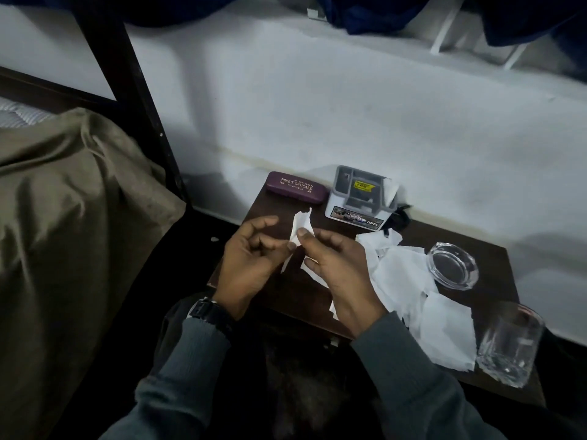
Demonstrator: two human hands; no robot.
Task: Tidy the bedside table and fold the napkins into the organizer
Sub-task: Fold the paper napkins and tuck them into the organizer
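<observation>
Both hands hold one white napkin [301,224] above the dark bedside table [470,249]. My left hand [251,258] pinches its lower left part with thumb and curled fingers. My right hand [336,268] grips it from the right, thumb on top near the napkin's upper end. A pile of loose white napkins [409,281] lies on the table to the right of my hands. The grey organizer [359,198] stands at the back of the table, with a white napkin [390,189] sticking out of its right compartment.
A maroon glasses case [297,187] lies at the back left of the table. A glass ashtray [452,265] sits right of the napkin pile, and a clear drinking glass [508,344] stands at the front right corner. A bed with an olive cover [70,233] is on the left.
</observation>
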